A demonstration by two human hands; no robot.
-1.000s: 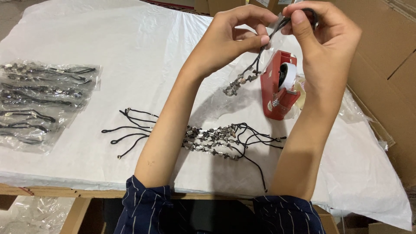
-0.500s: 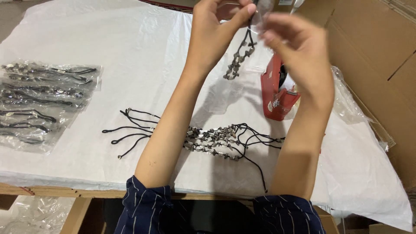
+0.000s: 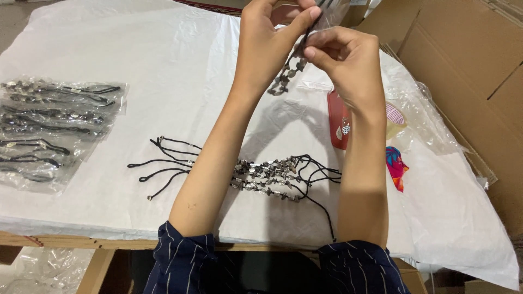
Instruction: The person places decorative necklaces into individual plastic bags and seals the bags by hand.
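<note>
My left hand (image 3: 271, 41) and my right hand (image 3: 343, 57) are raised above the table, fingertips together. Between them hangs a beaded necklace on a black cord (image 3: 283, 79), its silvery beads dangling below my left hand. A clear plastic bag (image 3: 332, 13) is pinched at the top by both hands, partly cut off by the frame edge. Below my forearms, a pile of similar loose necklaces (image 3: 267, 177) lies on the white-covered table (image 3: 136, 60), black cords trailing left and right.
Several bagged necklaces (image 3: 52, 128) lie at the left edge. A red tape dispenser (image 3: 339, 122) with a tape roll sits behind my right forearm, next to a colourful scrap (image 3: 396, 166). Cardboard boxes (image 3: 463, 65) stand at the right.
Both hands rose higher and further from me, lifting the necklace and the clear bag up. The necklace now hangs near the top of the view.
</note>
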